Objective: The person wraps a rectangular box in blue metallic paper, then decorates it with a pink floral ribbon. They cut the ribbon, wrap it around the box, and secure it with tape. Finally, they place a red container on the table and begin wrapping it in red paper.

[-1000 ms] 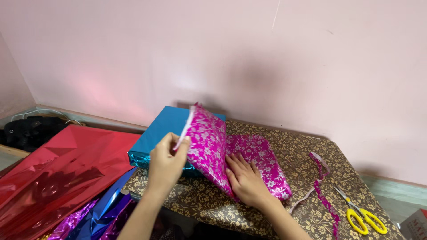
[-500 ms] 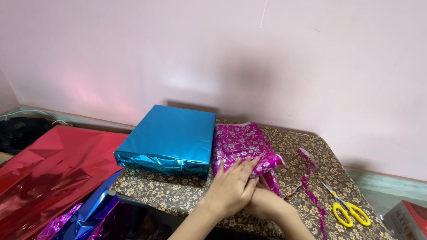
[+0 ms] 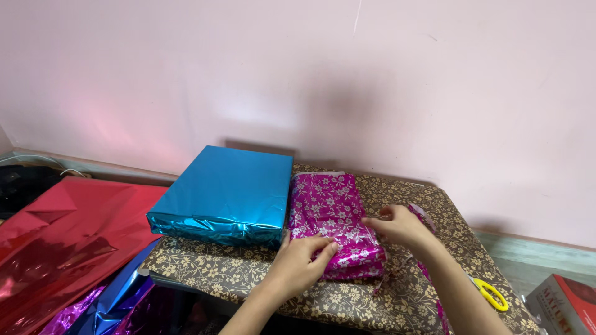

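Observation:
A flat parcel in magenta flowered foil (image 3: 329, 214) lies on a low table with a brown flowered cloth (image 3: 242, 270). My left hand (image 3: 304, 260) presses on the parcel's near edge, fingers curled over the paper. My right hand (image 3: 400, 226) pinches the paper at the parcel's right side. A larger box wrapped in shiny blue foil (image 3: 226, 195) lies right beside the magenta parcel, on its left, touching it.
Yellow-handled scissors (image 3: 492, 294) lie at the table's right front, partly behind my right forearm, with a strip of magenta paper (image 3: 431, 285) near them. Red (image 3: 68, 229), blue and purple foil sheets lie on the floor at the left. A red box (image 3: 568, 304) is at the lower right. A pink wall stands behind.
The raised flap of magenta paper has been folded down flat over the parcel. My left hand came down from the flap to the near edge; my right hand shifted to the parcel's right side.

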